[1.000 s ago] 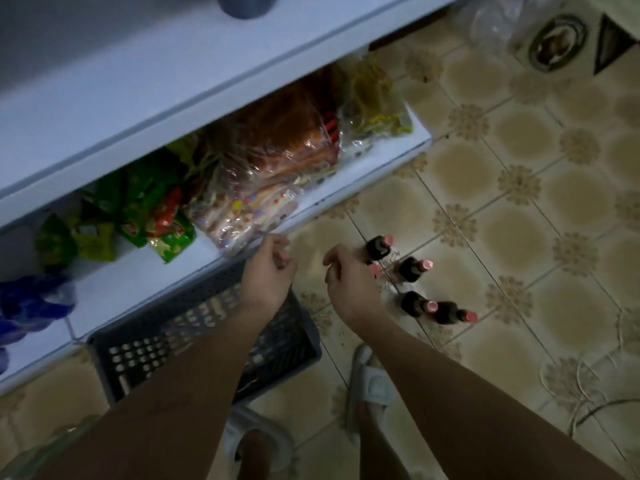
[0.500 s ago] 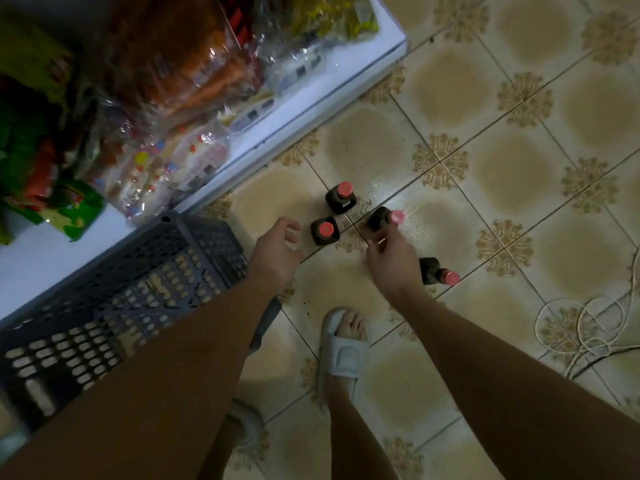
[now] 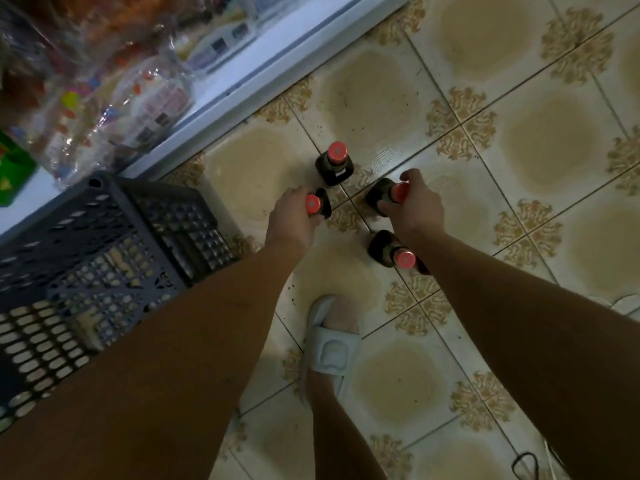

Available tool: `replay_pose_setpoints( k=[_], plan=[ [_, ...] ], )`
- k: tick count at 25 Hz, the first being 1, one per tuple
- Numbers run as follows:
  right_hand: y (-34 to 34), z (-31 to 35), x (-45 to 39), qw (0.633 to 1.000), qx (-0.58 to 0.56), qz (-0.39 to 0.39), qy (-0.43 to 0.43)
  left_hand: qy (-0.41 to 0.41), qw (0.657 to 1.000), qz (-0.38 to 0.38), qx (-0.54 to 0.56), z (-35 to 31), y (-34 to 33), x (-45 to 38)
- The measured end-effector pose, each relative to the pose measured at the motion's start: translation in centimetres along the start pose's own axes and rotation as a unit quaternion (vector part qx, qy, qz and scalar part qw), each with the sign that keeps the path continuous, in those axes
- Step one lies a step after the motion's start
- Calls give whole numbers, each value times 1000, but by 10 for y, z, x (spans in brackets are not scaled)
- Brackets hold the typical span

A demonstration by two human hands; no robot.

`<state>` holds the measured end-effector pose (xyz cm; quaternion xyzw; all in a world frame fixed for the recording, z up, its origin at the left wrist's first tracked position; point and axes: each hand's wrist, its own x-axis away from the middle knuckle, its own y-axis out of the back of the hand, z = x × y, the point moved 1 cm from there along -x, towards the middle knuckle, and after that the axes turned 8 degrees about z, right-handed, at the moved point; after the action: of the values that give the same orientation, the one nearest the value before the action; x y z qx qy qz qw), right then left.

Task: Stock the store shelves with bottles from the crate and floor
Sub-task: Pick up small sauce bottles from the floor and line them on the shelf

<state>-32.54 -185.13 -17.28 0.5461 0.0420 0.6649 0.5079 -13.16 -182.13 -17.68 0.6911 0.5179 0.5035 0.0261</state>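
Note:
Several dark bottles with pink-red caps stand on the tiled floor. My left hand (image 3: 294, 220) is closed around the neck of the left bottle (image 3: 313, 203). My right hand (image 3: 414, 202) grips the neck of the right bottle (image 3: 398, 192). A third bottle (image 3: 334, 164) stands free behind them, close to the shelf. A fourth bottle (image 3: 393, 252) stands under my right forearm, partly hidden by it. The grey plastic crate (image 3: 104, 251) sits to the left, its inside showing no bottles.
The white bottom shelf (image 3: 263, 60) runs across the top left, loaded with clear-wrapped snack packs (image 3: 114, 98). My foot in a pale slipper (image 3: 329, 344) stands just below the bottles. A cord (image 3: 526, 462) lies on the tiles at bottom right.
The view has dropped closer to the floor. Both hands came down from open reaches above the caps and closed on two bottle necks.

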Motion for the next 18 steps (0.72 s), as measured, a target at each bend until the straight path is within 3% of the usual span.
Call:
replay_pose_setpoints(
  k=[9,14,18],
  plan=[
    [9,0,13,999,-24,-31,20,-26,999,3,37,18,26,12],
    [43,29,71,992,-87,-36,84,-38,993,35,110,16,88,48],
    [73,74,118,981,-129,-3,146,-68,986,0,153,9,152,81]
  ],
)
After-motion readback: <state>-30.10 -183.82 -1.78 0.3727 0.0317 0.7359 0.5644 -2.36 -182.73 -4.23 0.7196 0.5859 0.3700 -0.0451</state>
